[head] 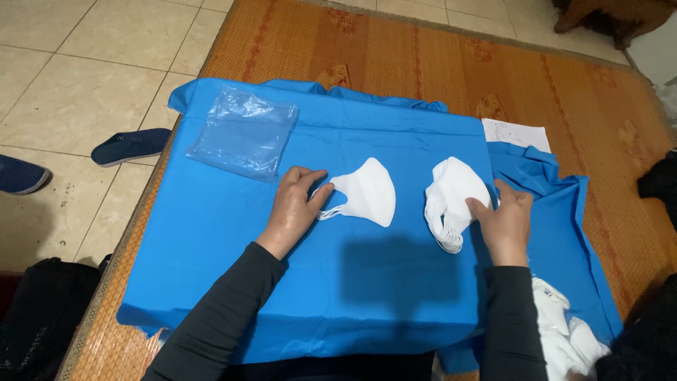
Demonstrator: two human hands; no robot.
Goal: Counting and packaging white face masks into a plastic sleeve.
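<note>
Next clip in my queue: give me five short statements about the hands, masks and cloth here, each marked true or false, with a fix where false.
1. The left hand rests on a single flat white mask. True.
2. The right hand is holding a pair of scissors. False: it touches a stack of white masks.
3. The clear plastic bag lies on the blue cloth, beyond the left hand. True.
4. The blue cloth is spread on a wooden table. False: it lies on a woven orange mat on a tiled floor.
5. A red shoe sits on the tiles at left. False: the shoe is dark blue.
</note>
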